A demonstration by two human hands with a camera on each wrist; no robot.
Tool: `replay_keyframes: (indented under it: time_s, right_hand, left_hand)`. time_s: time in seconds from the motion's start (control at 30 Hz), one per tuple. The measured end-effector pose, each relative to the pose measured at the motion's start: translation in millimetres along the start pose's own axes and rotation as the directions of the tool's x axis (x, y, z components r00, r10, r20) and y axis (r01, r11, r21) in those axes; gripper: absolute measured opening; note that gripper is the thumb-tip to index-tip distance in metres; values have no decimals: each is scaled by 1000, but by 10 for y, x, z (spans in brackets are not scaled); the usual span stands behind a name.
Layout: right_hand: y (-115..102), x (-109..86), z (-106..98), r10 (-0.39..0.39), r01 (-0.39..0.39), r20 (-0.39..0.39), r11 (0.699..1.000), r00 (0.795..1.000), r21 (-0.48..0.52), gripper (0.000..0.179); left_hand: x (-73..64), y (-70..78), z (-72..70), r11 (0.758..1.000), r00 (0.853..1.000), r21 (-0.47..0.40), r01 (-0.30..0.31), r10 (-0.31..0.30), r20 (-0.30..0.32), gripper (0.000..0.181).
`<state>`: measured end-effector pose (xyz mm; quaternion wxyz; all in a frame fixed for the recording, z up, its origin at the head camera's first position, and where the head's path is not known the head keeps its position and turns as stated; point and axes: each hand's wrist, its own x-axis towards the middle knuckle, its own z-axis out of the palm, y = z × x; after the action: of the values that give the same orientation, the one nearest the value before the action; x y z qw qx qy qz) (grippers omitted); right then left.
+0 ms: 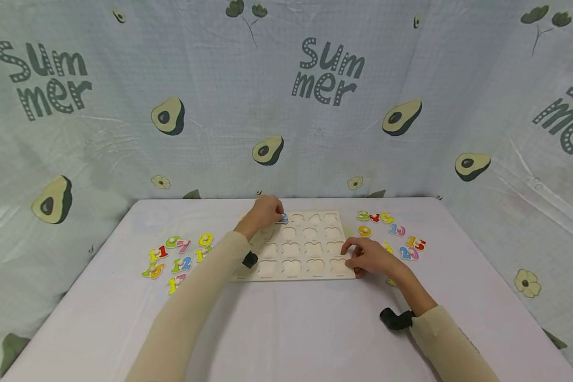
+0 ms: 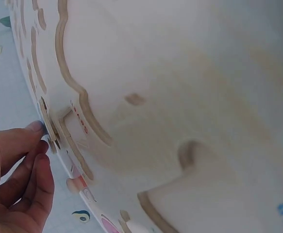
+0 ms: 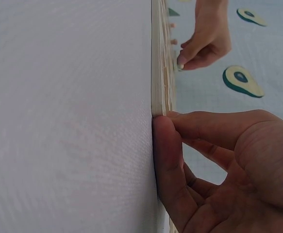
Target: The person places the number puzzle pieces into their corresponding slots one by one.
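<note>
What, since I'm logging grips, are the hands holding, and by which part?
The left hand pinches a blue number from above; exact spot hidden. The right hand grips the board near its front right corner.

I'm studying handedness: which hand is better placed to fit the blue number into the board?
Likely the left hand: its grip is on the blue number at the far side of the board, while the right hand holds the near right corner.

3 views share the board [image 1: 302,255].
</note>
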<state>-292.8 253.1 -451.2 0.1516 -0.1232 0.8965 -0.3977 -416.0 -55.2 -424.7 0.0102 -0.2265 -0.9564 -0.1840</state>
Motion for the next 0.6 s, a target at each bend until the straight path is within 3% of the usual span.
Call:
replay_keyframes:
  time_s: [0.27,0.6]
  right_hand:
    - [0,14,-6,2,-2,1,1000,1000,9,23]
    - [-13,2,-7,9,-9,-3,1000,1000,3,22]
  left_hand:
    - [47,-29,38,1000,1000,14,9,-10,10,11]
    - [43,-9,37,998,999,51,-24,23,33,11]
